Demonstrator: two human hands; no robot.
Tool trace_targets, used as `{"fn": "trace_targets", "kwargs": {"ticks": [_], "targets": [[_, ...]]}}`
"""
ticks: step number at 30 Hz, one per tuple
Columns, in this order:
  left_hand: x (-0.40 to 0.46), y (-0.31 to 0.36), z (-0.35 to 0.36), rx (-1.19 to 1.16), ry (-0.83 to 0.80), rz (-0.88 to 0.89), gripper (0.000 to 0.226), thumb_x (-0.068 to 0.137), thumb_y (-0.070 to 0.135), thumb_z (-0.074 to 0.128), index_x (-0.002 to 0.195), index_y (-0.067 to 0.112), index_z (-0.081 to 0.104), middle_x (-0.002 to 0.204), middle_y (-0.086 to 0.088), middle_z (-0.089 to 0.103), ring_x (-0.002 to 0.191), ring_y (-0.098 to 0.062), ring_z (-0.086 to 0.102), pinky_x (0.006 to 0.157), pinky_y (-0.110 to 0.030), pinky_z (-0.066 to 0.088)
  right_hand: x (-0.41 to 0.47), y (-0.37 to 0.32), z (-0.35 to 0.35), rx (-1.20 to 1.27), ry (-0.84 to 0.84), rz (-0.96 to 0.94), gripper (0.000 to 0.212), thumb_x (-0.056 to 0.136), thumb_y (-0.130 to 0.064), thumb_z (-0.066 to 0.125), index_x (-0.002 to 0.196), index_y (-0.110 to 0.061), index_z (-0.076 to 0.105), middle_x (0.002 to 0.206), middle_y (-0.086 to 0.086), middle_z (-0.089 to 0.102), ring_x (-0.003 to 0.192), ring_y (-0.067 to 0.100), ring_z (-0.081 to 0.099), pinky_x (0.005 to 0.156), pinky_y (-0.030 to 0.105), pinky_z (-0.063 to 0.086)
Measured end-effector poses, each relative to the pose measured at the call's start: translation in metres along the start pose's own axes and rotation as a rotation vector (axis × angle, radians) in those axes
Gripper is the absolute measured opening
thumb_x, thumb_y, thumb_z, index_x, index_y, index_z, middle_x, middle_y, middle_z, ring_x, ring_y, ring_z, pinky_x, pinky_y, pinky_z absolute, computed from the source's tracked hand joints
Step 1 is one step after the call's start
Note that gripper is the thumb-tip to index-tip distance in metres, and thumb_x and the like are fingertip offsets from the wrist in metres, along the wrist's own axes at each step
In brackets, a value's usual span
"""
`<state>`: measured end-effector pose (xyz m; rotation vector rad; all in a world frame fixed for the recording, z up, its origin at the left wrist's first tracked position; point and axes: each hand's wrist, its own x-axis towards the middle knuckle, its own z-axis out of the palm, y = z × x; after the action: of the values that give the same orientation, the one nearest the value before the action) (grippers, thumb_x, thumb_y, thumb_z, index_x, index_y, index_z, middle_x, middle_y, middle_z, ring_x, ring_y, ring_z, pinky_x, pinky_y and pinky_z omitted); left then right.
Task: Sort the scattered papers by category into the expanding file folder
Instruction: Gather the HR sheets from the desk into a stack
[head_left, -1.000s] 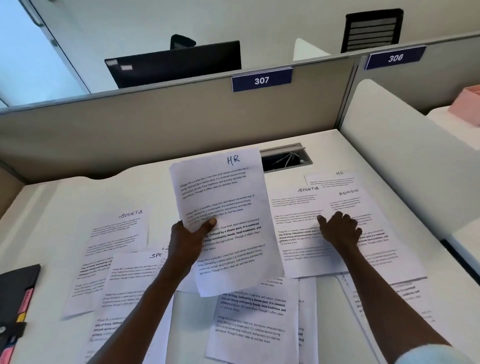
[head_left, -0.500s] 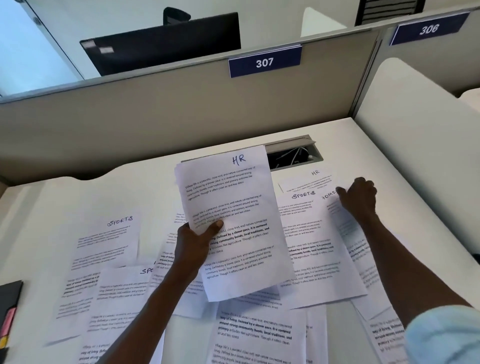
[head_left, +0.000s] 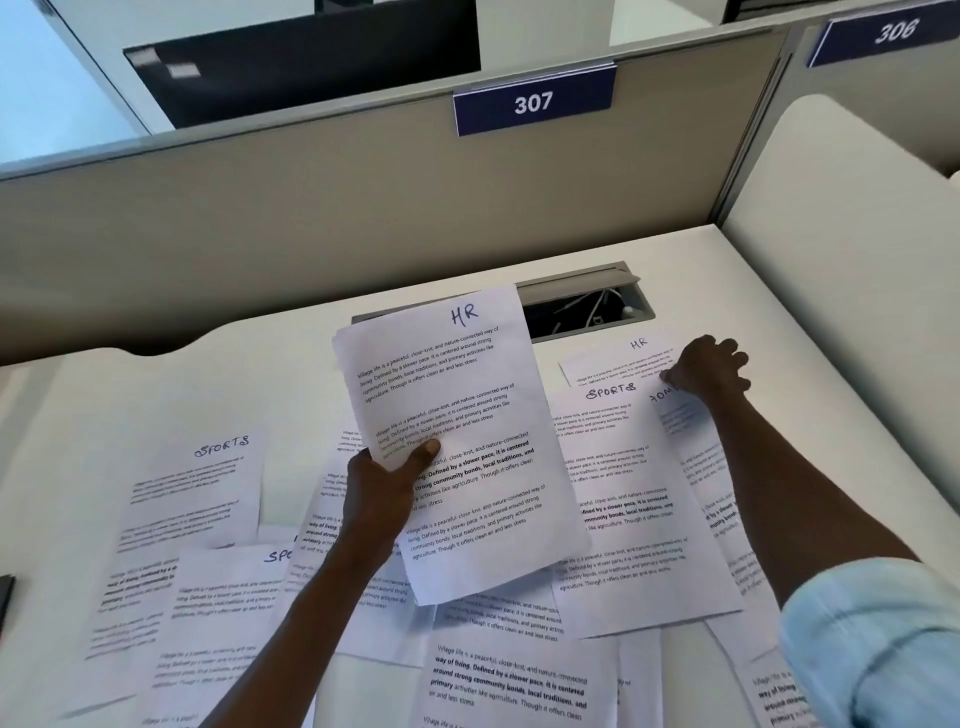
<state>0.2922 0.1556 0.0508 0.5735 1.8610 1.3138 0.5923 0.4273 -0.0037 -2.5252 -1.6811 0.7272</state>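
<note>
My left hand (head_left: 384, 486) holds a thin stack of sheets headed HR (head_left: 457, 415) upright above the desk, thumb on its face. My right hand (head_left: 709, 366) rests at the far right, its fingers on the top corner of a second HR sheet (head_left: 618, 358) that lies flat, mostly under a SPORTS sheet (head_left: 623, 499) and an ADMIN sheet (head_left: 685, 431). Another SPORTS sheet (head_left: 202, 493) lies at the left, and one more (head_left: 228, 597) lies nearer me. The expanding file folder (head_left: 4, 597) shows only as a dark sliver at the left edge.
Several more printed sheets overlap along the near edge of the white desk (head_left: 291, 374). An open cable hatch (head_left: 587, 306) sits behind the held sheets. A beige partition (head_left: 363, 208) with a 307 sign closes the back; a white divider (head_left: 841, 234) stands at the right.
My right hand has slid away from me, from the middle of the ADMIN sheet up to the far HR sheet's corner. The left hand has kept the HR stack raised.
</note>
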Motion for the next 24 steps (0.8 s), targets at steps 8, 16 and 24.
{"fn": "trace_targets", "kwargs": {"ticks": [8, 16, 24], "targets": [[-0.010, 0.006, -0.013, 0.013, 0.032, 0.007, 0.021, 0.077, 0.024, 0.083, 0.089, 0.018, 0.067, 0.085, 0.004, 0.075, 0.068, -0.010, 0.073, 0.056, -0.026, 0.057, 0.000, -0.009, -0.002, 0.086, -0.069, 0.019, 0.036, 0.079, -0.016, 0.070, 0.110, -0.007, 0.054, 0.120, 0.018, 0.054, 0.122, 0.037, 0.042, 0.098, 0.047, 0.033], [-0.011, 0.012, -0.021, 0.033, 0.035, 0.044, 0.033, 0.078, 0.026, 0.083, 0.103, 0.009, 0.068, 0.093, -0.002, 0.077, 0.081, -0.023, 0.075, 0.067, -0.035, 0.060, -0.006, 0.003, -0.022, 0.455, -0.020, -0.080, 0.028, 0.069, -0.018, 0.080, 0.083, 0.000, 0.064, 0.083, 0.014, 0.068, 0.081, 0.030, 0.066, 0.062, 0.026, 0.042], [-0.024, 0.024, -0.028, 0.030, 0.054, 0.086, 0.026, 0.080, 0.027, 0.081, 0.098, 0.014, 0.068, 0.091, -0.002, 0.076, 0.076, -0.021, 0.075, 0.068, -0.039, 0.062, -0.030, -0.007, -0.073, 0.514, 0.182, -0.358, 0.025, 0.070, -0.017, 0.080, 0.092, -0.006, 0.074, 0.087, 0.010, 0.070, 0.083, 0.024, 0.062, 0.071, 0.026, 0.039]]}}
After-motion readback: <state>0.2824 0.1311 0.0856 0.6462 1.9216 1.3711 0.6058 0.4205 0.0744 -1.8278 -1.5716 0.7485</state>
